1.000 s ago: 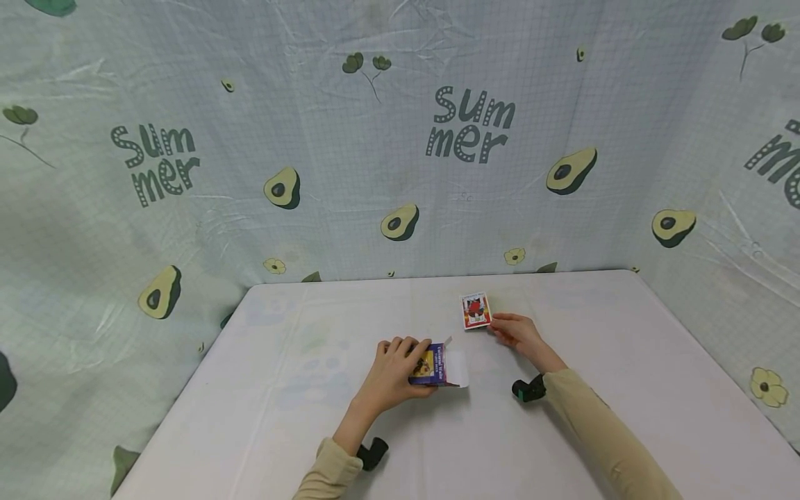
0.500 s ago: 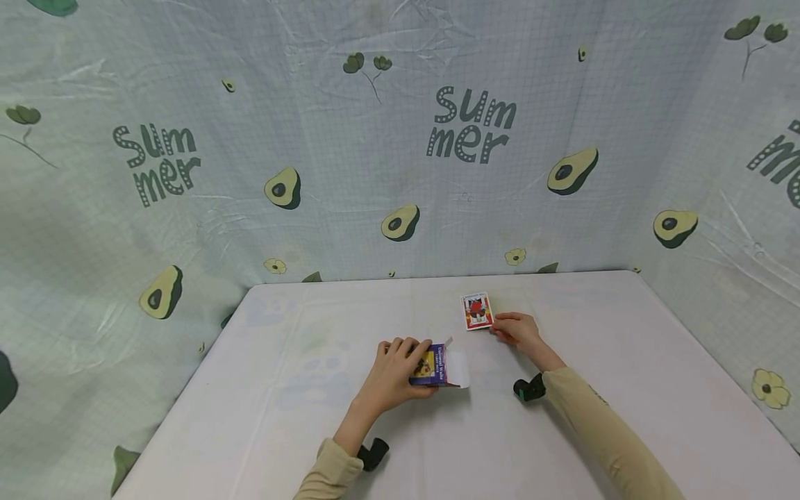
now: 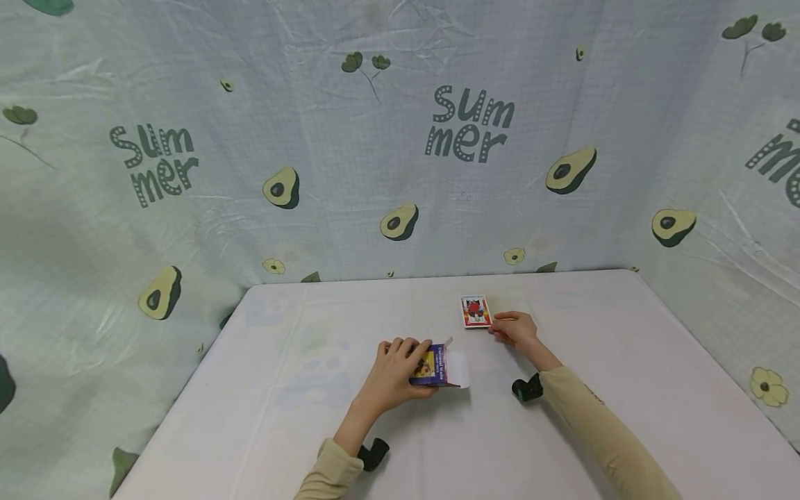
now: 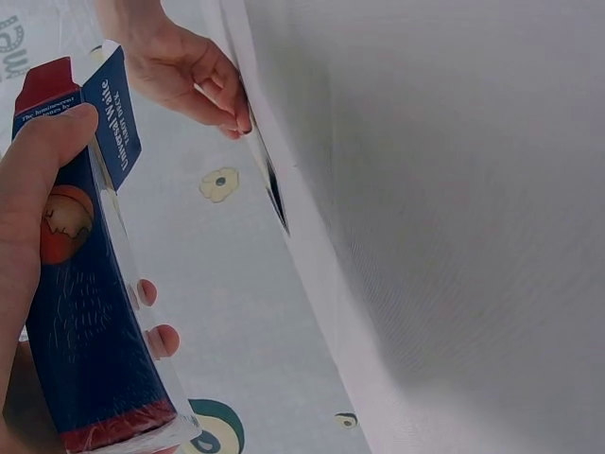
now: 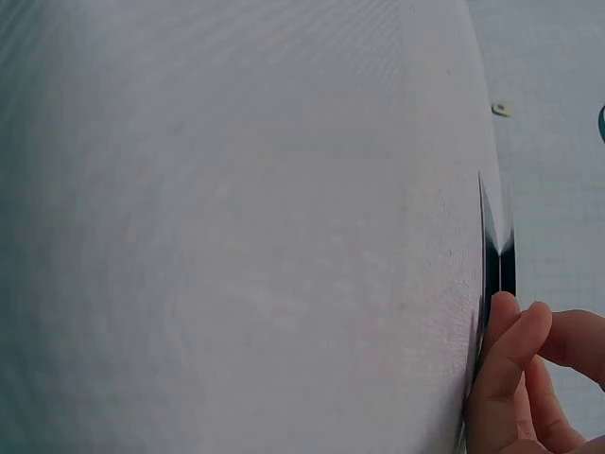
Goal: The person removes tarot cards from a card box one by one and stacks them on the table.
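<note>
The left hand point(image 3: 390, 371) grips a blue and yellow tarot card box point(image 3: 427, 367), whose end flap stands open toward the right. In the left wrist view, the thumb lies across the dark blue face of the box point(image 4: 85, 312), and the lettering "Universal Waite Tarot Deck" shows on its flap. Farther back on the table, the right hand point(image 3: 515, 330) pinches the near right corner of a tarot card point(image 3: 476, 312) with a red and white picture. From the right wrist, the card point(image 5: 492, 270) appears edge-on, with the fingertips at its edge; how many cards lie under it cannot be told.
A white cloth covers the table point(image 3: 300, 410), whose back edge meets a hanging curtain point(image 3: 337, 139) printed with avocados. Small black devices sit at the left wrist point(image 3: 373, 455) and the right wrist point(image 3: 528, 389).
The card at the right hand's fingertips has turned slightly and shifted a little, now lying straighter. The left hand and the box have stayed in place.
</note>
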